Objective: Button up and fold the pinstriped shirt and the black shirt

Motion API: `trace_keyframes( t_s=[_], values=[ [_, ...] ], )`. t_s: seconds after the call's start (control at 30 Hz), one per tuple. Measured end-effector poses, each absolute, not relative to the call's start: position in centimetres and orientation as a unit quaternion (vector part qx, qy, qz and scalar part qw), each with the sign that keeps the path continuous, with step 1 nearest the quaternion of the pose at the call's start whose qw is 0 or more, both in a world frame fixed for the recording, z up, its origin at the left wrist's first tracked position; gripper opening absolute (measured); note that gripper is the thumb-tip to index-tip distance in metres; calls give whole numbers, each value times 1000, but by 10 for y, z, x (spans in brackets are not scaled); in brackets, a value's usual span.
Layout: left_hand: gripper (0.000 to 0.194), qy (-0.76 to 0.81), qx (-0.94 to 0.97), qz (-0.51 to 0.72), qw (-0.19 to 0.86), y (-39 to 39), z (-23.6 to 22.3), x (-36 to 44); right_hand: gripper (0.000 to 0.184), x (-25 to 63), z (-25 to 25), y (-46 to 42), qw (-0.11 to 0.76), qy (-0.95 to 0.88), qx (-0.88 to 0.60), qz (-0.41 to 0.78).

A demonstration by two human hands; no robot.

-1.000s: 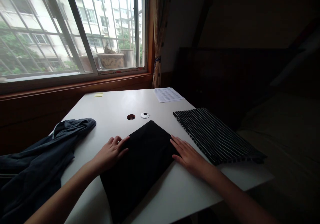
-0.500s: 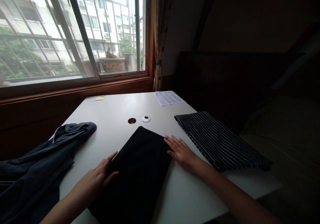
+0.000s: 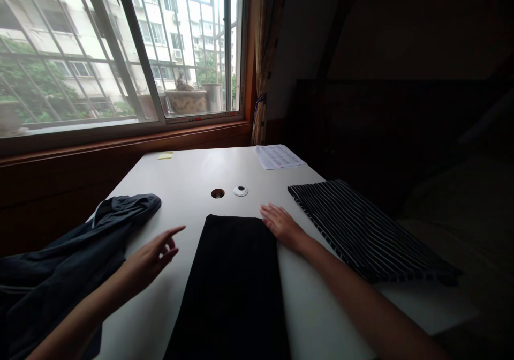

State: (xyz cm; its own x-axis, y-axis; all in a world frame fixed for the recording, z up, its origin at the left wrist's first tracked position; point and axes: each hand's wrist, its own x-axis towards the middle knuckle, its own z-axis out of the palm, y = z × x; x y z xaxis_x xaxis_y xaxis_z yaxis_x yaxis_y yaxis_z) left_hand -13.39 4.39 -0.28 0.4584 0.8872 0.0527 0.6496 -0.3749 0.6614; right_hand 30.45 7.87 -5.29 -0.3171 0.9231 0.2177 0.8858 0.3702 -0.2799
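Note:
A folded black cloth garment [image 3: 233,285] lies flat on the white table [image 3: 193,178], its narrow far edge toward the window. My right hand [image 3: 282,225] rests at its far right corner, fingers stretched out and touching the edge. To the left of the cloth, my left hand [image 3: 155,254] hovers above the tabletop, apart from the fabric. Its index finger points forward while the other fingers are loosely bent, and it holds nothing. The near end of the black cloth runs out of view at the bottom.
A dark blue-grey garment [image 3: 80,258] lies crumpled at the left. On the right is a folded black-and-white striped cloth [image 3: 361,231]. Farther back are a cable hole [image 3: 217,193], its round white cover [image 3: 240,191], printed papers [image 3: 280,157] and a yellow note [image 3: 165,156].
The black cloth has turned from slanted to nearly straight, its far left corner swinging left. My left hand has come off it and moved left. My right hand stays at its right corner.

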Motion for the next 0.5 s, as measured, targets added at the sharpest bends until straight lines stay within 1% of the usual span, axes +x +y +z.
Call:
trace_keyframes(
  t_s=[0.07, 0.13, 0.2, 0.27, 0.37, 0.5],
  values=[
    [47, 437, 832, 247, 236, 81, -14, -127, 48, 307, -53, 78, 223, -808, -541, 60],
    [44, 408, 846, 258, 227, 110, -24, -113, 42, 312, -52, 77, 275, -807, -518, 76],
    [43, 394, 851, 257, 235, 129, -29, -95, 37, 320, -49, 74, 306, -806, -496, 104],
    [42, 371, 856, 256, 254, 140, -31, -77, 34, 330, -45, 70, 317, -804, -484, 139],
    [36, 323, 869, 252, 279, 150, -30, -61, 35, 343, -38, 66, 314, -800, -479, 180],
    [29, 305, 869, 263, 286, 161, -34, -58, 34, 348, -35, 65, 295, -801, -479, 202]
  ],
)
